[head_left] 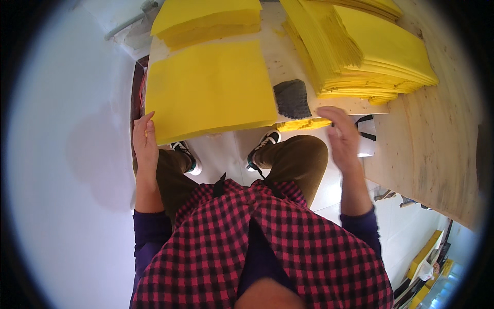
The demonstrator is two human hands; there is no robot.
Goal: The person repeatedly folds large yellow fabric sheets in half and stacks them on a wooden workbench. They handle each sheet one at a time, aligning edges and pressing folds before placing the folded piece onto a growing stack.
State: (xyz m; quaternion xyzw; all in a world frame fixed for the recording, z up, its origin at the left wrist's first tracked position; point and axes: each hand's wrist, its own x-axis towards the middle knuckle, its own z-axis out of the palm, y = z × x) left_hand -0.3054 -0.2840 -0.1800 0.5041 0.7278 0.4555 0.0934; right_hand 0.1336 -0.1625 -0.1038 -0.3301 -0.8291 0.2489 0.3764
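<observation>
A flat yellow sheet [211, 87], with cloth-like texture, lies at the near left of the table and reaches its front edge. Beside the sheet's near left corner is my left hand [145, 141], fingers stretched out and nothing held; whether it touches the edge cannot be made out. A dark grey piece of material with a jagged edge [292, 99] rests right of the sheet. Off to the right of that piece, my right hand [342, 136] hovers near the table's front edge, its fingers loosely curved, apart from the thumb and without anything in them.
Behind the sheet sits a yellow stack [206, 20]. Thick piles of folded yellow material [370, 56] fill the back right. A bare wooden board [427, 139] extends along the right. More yellow material [303, 124] shows below the table edge. A white wall [67, 134] stands at left.
</observation>
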